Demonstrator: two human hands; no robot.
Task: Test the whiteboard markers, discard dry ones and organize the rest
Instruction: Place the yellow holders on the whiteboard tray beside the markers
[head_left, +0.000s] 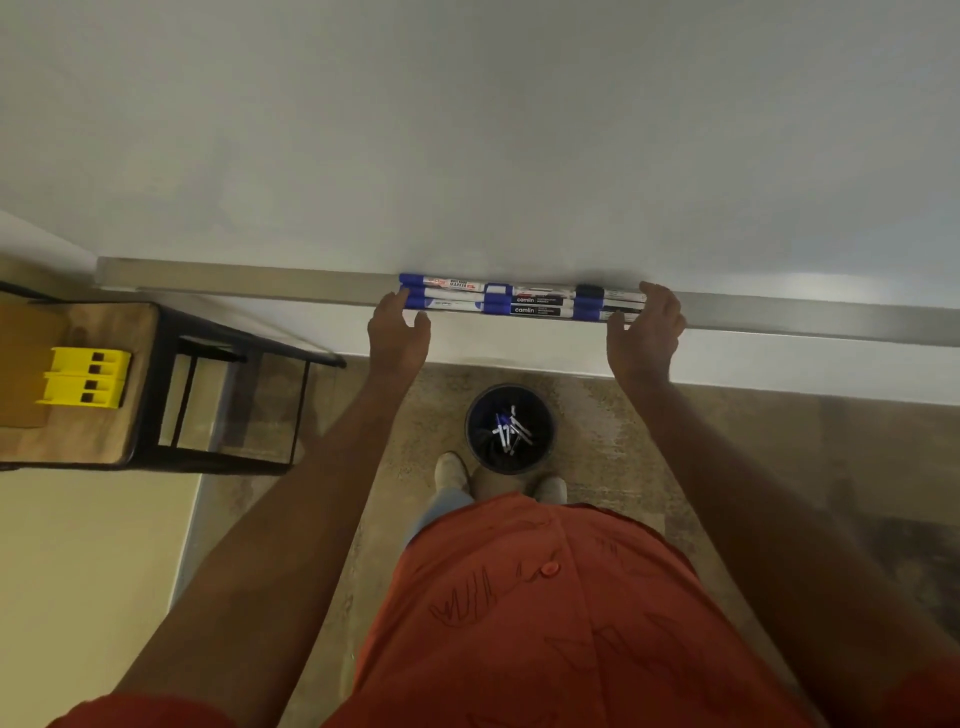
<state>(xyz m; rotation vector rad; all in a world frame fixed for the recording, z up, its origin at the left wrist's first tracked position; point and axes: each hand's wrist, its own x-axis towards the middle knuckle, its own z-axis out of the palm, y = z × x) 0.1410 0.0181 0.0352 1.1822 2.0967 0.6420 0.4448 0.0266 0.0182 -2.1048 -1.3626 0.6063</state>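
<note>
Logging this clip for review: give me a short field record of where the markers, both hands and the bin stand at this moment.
kept markers: rows of capped whiteboard markers lying end to end on the whiteboard tray
left hand: left hand at the rows' left end, fingers touching the caps
right hand: right hand at the right end, fingers curved against the markers
discards: several markers in the dark waste bin on the floor
side table: yellow blocks on the wooden table

A wooden-topped side table (130, 332) with a black frame stands on the mottled beige floor (727, 441).
</note>
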